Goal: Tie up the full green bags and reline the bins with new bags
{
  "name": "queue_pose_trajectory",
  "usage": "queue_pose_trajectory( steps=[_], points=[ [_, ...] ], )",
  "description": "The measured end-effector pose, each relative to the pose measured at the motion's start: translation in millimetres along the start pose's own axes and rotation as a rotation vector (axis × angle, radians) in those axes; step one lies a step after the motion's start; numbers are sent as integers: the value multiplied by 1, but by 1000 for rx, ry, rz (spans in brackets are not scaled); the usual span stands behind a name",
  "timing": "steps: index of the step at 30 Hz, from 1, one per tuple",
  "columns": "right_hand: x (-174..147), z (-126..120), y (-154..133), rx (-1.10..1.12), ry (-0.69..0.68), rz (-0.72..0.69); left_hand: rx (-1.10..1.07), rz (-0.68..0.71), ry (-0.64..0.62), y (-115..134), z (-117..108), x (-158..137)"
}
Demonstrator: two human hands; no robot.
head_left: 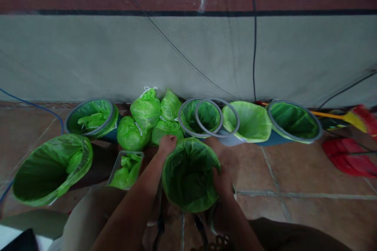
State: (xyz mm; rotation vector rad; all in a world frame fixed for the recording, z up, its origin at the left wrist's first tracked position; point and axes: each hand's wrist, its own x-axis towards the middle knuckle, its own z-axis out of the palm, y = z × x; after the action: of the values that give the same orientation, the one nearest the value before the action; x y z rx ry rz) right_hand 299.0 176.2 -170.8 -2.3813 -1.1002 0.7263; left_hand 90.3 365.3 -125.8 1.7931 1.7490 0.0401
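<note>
Between my knees stands a bin lined with a green bin liner (191, 180), its mouth facing up at me and the liner folded over the rim. My left hand (167, 144) is closed at the far left of that rim, on the liner's edge. On the right side, my right hand (223, 181) grips the rim, with fingertips reaching inside over the liner. Two grey rings (235, 131) overlap just beyond, one on a lined bin (198, 117). Nearest my left hand are several tied green bags (167, 126).
More lined bins stand at left (53, 168), back left (91, 117) and right (294, 121). A clear tub (142, 160) holds green bags. A red dustpan (350, 157) and a yellow-and-red broom (355, 119) lie far right. A wall (118, 59) with hanging cables runs behind.
</note>
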Motion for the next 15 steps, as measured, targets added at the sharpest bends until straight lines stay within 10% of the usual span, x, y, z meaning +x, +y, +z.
queue_pose_trajectory(
  steps=[5, 15],
  points=[
    [34, -27, -43, 52, 187, -126, 111, 147, 35, 31, 5, 12],
    [81, 2, -62, -85, -239, -323, 95, 330, -135, 23, 20, 6]
  ],
)
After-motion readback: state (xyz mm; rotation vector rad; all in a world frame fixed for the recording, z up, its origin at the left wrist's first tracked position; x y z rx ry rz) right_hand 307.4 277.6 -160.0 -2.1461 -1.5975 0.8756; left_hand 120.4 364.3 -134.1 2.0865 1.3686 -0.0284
